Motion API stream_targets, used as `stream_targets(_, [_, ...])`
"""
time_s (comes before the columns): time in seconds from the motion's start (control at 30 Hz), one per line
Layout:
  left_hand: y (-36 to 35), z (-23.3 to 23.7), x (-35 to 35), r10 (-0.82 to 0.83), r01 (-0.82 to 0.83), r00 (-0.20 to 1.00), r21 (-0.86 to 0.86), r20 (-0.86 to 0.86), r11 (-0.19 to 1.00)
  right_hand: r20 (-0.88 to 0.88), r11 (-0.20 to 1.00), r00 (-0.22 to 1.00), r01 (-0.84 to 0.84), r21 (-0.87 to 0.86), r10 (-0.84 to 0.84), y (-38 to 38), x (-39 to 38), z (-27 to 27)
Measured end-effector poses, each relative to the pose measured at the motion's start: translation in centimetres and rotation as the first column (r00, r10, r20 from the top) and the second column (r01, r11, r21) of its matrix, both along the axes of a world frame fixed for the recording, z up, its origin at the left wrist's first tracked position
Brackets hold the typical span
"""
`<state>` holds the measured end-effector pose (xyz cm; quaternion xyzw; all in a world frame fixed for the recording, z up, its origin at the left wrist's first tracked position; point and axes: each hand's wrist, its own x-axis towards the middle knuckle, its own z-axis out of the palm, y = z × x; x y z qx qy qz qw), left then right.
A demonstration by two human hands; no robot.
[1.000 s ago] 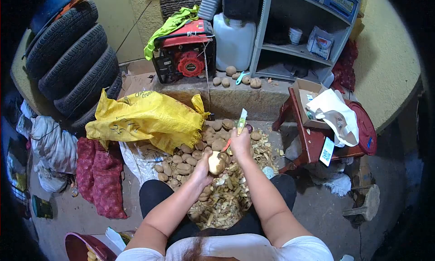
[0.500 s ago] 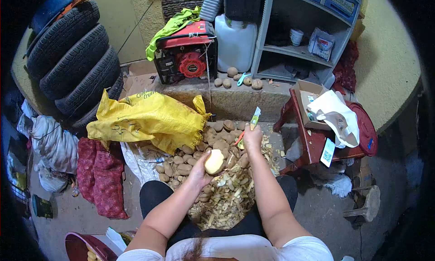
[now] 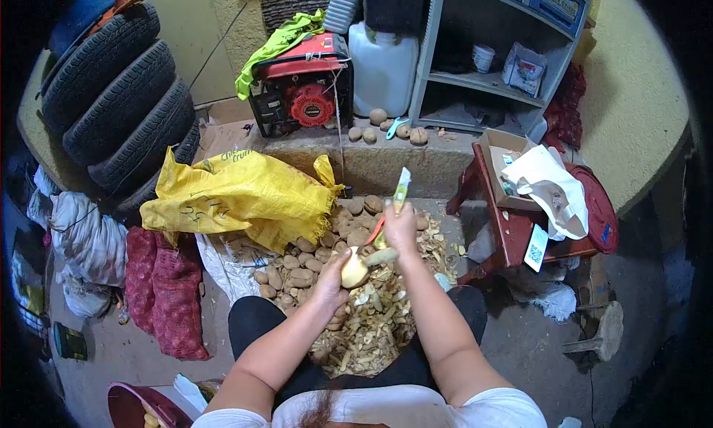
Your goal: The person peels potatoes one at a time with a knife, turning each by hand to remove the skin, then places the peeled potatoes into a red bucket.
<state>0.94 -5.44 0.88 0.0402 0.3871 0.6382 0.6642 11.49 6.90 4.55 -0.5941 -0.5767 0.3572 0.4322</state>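
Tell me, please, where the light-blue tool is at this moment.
In the head view, the light-blue tool lies on the far ledge, slightly right of centre, among loose potatoes by the grey shelf unit.

- Peeled potato (image 3: 354, 270): smooth, pale surface.
- Potatoes (image 3: 301, 273): matt, rough skins.
- Yellow sack (image 3: 245, 194): woven plastic, creased, faintly glossy, fringed edge.
- Red sacks (image 3: 177, 294): plastic mesh.
- Tyres (image 3: 119, 93): matt rubber, ridged tread.
- Jug (image 3: 382, 71): smooth, translucent plastic.
- Ledge (image 3: 416, 160): rough, like concrete.
- Box (image 3: 495, 168): matt cardboard.
- Wall (image 3: 639, 93): rough, matt.
- Shirt (image 3: 386, 407): soft, matt cloth.
- Vest (image 3: 276, 47): thin, wrinkled cloth.
- Basin (image 3: 126, 400): smooth plastic, slightly glossy.
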Motion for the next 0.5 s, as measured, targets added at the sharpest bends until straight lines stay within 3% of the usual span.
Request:
stream_targets(0.1, [-0.2, 0.7, 0.6, 0.043, -0.034, 0.988, 0.062, -0.147, 0.997, 0.032, 0.998, 0.999, 0.016, 0.067, -0.019, -0.2, -0.5, -1.6])
stream_targets(0.2, [-0.6, 0.7, -0.4, -0.008, 0.027, 0.994, 0.170, -0.113, 0.985, 0.019, 0.990, 0.990, 0.136, 0.042, -0.137, 1.5, 0.5, -3.0])
stream_targets(0.23, [-1.0, 0.8, -0.4, -0.018, 0.050, 0.990, 0.236, -0.138, 0.970, 0.124, 0.984, 0.976, 0.178, 0.032, -0.181, 0.9, 1.3, -1.2])
stream_targets(0.27, [-1.0, 1.0, -0.8, -0.024, 0.058, 0.989, 0.234, -0.146, 0.971, 0.166, 0.979, 0.965, 0.203, 0.028, -0.204, 2.3, 2.0, -3.0])
stream_targets(0.33, [-0.7, 1.3, -1.1, 0.003, 0.024, 0.994, 0.241, -0.111, 0.970, -0.006, 0.995, 0.996, 0.092, -0.046, -0.092, 3.9, 2.6, -4.5])
stream_targets(0.37, [-0.4, 0.9, -1.5, 0.025, -0.012, 0.996, 0.148, -0.085, 0.989, 0.002, 0.995, 0.996, 0.086, -0.045, -0.086, 4.0, 2.9, -4.7])
stream_targets(0.43, [0.0, 0.5, -1.7, 0.051, -0.057, 0.997, 0.091, 0.061, 0.994, 0.232, 0.987, 0.965, 0.093, 0.131, -0.122, 2.5, 3.0, -1.9])
stream_targets(0.5, [-0.1, 1.4, -1.7, 0.036, -0.046, 0.991, 0.078, 0.128, 0.996, 0.174, 0.987, 0.980, 0.068, 0.147, -0.094, 2.7, 3.2, -0.9])
